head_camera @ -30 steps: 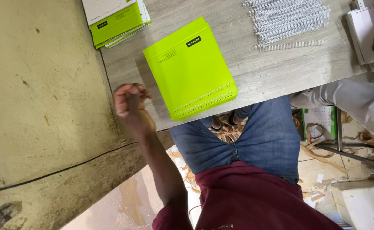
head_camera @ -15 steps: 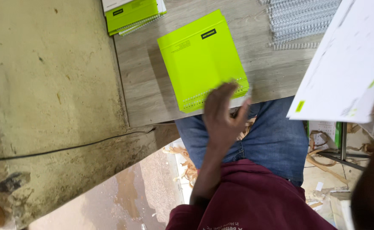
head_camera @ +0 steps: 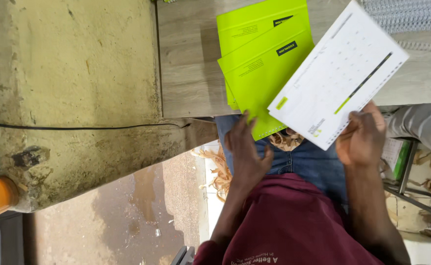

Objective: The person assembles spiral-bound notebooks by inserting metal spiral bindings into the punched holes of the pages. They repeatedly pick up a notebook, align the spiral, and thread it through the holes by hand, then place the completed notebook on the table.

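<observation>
Wooden table (head_camera: 191, 73) | left grip (head_camera: 247, 152) clamps green cover (head_camera: 264, 73) | right grip (head_camera: 362, 140) clamps white sheet (head_camera: 335, 78) overlapping it

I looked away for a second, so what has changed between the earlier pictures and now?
The left hand has left the table edge and lifted the top green cover off the green one beneath. The right hand has brought in a stack of white printed pages and holds it over the covers. The wooden table and wire coils lie as before.
</observation>
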